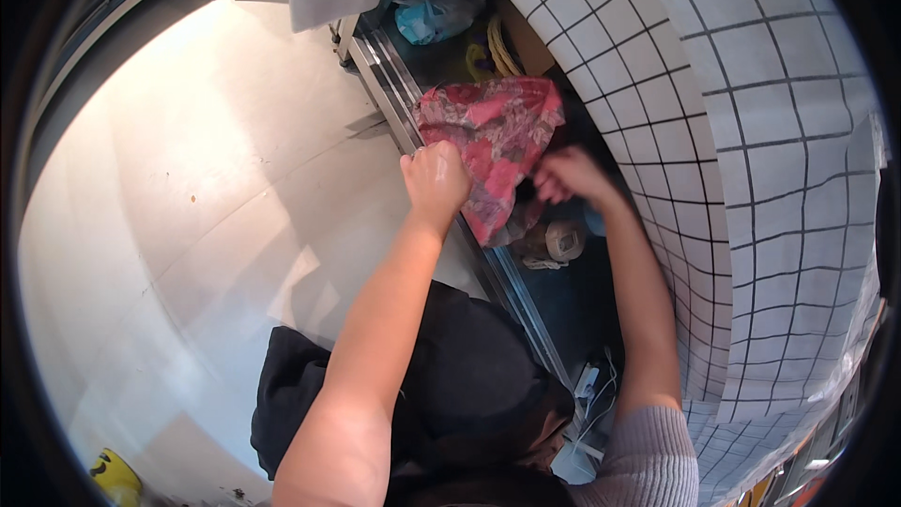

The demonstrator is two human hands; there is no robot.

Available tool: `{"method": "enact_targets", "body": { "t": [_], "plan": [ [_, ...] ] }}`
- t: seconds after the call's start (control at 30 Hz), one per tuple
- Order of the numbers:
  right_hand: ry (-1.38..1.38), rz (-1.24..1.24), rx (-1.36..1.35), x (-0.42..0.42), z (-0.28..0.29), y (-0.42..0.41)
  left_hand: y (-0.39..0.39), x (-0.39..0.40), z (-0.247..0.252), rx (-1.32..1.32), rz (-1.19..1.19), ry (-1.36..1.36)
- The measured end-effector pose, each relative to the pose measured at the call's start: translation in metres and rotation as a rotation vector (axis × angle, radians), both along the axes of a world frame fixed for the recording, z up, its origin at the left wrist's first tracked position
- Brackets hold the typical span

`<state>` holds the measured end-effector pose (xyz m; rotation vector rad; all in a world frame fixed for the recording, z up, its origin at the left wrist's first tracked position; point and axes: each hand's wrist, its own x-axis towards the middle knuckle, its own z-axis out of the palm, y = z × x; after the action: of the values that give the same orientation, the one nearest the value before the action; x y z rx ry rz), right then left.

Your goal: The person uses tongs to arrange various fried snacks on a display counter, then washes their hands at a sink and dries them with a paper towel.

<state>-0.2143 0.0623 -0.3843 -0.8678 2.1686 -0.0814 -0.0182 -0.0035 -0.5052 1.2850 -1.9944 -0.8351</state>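
A pink and red floral cloth hangs over a dark recess beside a metal rail, its lower corner pointing towards me. My left hand is closed in a fist on the cloth's left edge. At the cloth's right side is my right hand, blurred, with curled fingers; whether it grips any fabric cannot be told. Just below the cloth, a round beige object lies in the recess.
A white sheet with a black grid hangs along the right. The metal rail edges the recess, which holds a turquoise plastic bag, a coiled pale cord and a white power strip with cables.
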Motion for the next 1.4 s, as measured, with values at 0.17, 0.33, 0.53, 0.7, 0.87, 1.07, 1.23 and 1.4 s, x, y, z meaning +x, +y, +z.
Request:
{"method": "enact_targets", "body": {
  "t": [0.17, 0.33, 0.53, 0.7, 0.87, 1.07, 1.23, 1.4],
  "plan": [
    [0.584, 0.611, 0.025, -0.023, -0.065, 0.028, -0.018, 0.003, 0.019, 0.182, -0.079, -0.086],
    [0.863, 0.210, -0.327, -0.075, -0.098, 0.011, -0.020, 0.005, 0.026, 0.129, -0.123, 0.022],
    [0.679, -0.076, -0.520, -0.052, -0.079, 0.015, -0.003, 0.000, 0.034, 0.052, -0.291, 0.132],
    [0.286, -0.184, -0.761, 0.015, -0.046, 0.047, 0.004, -0.005, 0.059, 0.034, -0.559, 0.156],
    [0.181, -0.088, -0.715, 0.089, 0.014, 0.131, 0.006, -0.026, 0.059, 0.676, -0.816, 0.306],
    [0.354, 0.539, -1.160, 0.168, 0.091, 0.141, 0.002, -0.022, 0.055, 0.892, -1.203, 0.124],
    [0.572, 0.505, -1.055, 0.157, 0.061, 0.077, -0.015, 0.005, 0.081, 1.520, -0.983, 1.086],
    [0.041, 0.389, -0.977, 0.155, 0.043, 0.018, -0.046, 0.038, 0.080, 1.406, -0.969, 1.405]
  ]
}}
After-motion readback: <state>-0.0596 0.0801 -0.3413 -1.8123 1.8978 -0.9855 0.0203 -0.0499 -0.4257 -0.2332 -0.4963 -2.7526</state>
